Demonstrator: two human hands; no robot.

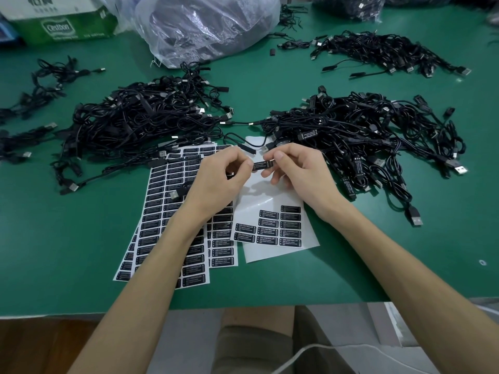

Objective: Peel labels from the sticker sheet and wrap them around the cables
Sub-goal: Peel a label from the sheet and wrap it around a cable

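Note:
Both my hands meet above the sticker sheets and pinch one small black controller block [264, 165] that carries a black label with white print. My left hand [220, 177] pinches its left end. My right hand [298, 170] pinches its right end with thumb and forefinger. The block's thin black cable [237, 140] loops back toward the piles. Under my hands lies a partly used sticker sheet [272, 228] with several black labels left along its lower part. A stack of full sticker sheets [162, 209] is spread to the left of it.
On the green table [378, 265], a large heap of black USB cables [140, 122] lies left of centre and another [370, 136] right of centre. Smaller heaps sit far left [40, 87] and back right [378, 49]. A clear plastic bag [205, 25] and a carton [59, 22] stand behind.

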